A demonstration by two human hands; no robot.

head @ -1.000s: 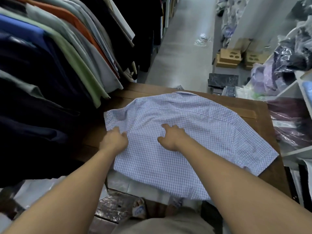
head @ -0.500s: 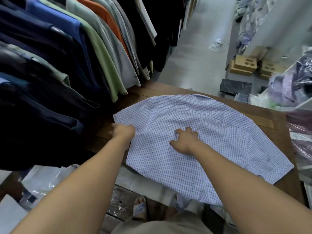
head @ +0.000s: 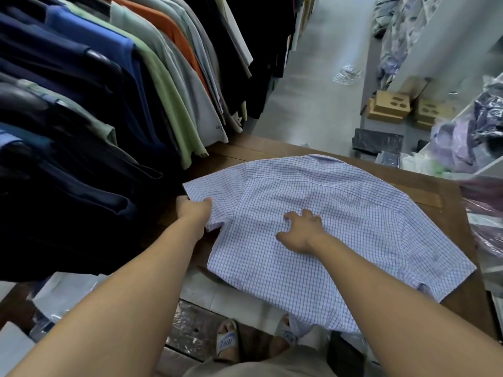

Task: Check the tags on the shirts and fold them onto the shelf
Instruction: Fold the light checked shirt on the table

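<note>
The checked shirt [head: 340,213] lies on the table [head: 462,303], hem overhanging at 6 o'clock; left hand [head: 194,210] clamps its 9 o'clock sleeve [head: 202,190]; right hand [head: 299,232] presses spread-fingered; a hard pull may skew the fold.

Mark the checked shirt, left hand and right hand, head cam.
checked shirt [head: 353,213], head view, middle of the back panel.
left hand [head: 194,210], head view, knuckles, gripping the sleeve.
right hand [head: 300,234], head view, back of the hand.
</note>
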